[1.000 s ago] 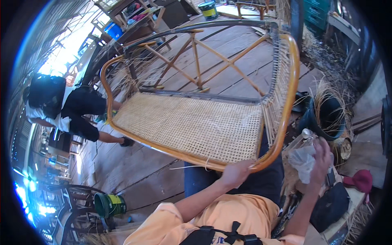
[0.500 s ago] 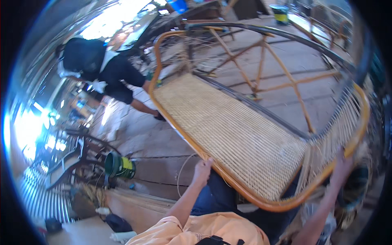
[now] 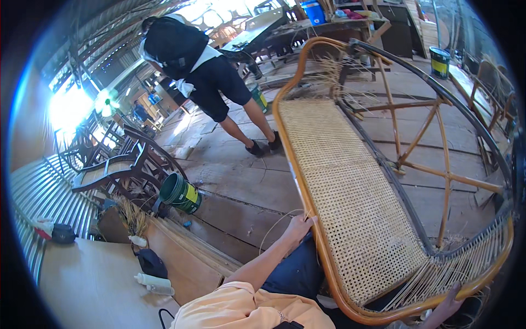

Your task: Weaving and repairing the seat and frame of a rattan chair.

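A large rattan chair frame with an orange-brown rim lies tilted across my lap. Inside it stretches a woven cane panel, and loose cane strands fan out at its near right corner. My left hand is closed on the left rim, where a thin cane strand loops out beside it. Down at the lower right, my right hand grips the near rim, partly hidden. Dark bars and crossed rattan poles form the frame's far side.
A person with a black backpack stands beyond the frame on the plank floor. Left of me are a green bucket, dark wooden chairs and a board with white bottles. Another bucket stands at the far right.
My view has swung, so the frame appears farther right and more upright. The person has straightened from a bent posture. Both hands remain on the rim.
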Tool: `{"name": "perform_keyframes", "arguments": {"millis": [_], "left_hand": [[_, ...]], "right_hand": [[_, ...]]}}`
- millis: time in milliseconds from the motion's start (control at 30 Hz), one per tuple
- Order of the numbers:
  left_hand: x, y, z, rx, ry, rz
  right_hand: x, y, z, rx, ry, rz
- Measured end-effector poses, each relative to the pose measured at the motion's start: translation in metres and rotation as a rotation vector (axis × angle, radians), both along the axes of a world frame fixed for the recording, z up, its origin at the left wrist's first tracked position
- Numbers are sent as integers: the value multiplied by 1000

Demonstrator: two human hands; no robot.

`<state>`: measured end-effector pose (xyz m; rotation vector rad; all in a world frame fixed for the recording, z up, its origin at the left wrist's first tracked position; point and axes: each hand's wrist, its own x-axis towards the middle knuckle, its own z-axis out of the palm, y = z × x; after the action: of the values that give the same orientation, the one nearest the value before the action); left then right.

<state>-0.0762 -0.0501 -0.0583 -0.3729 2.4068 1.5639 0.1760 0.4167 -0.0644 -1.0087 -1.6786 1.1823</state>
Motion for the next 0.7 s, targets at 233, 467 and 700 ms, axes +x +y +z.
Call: {"name": "perform_keyframes", "arguments": {"millis": [233, 467, 700], "left_hand": [[-50, 10, 2, -36, 157, -17], [-53, -6, -6, -25, 180, -116], [-40, -40, -19, -124, -165, -350]], "right_hand": [[-8, -29, 18, 56, -120, 111], [12, -53, 90, 134, -253, 37], [-37, -240, 279, 639, -214, 1013]]}}
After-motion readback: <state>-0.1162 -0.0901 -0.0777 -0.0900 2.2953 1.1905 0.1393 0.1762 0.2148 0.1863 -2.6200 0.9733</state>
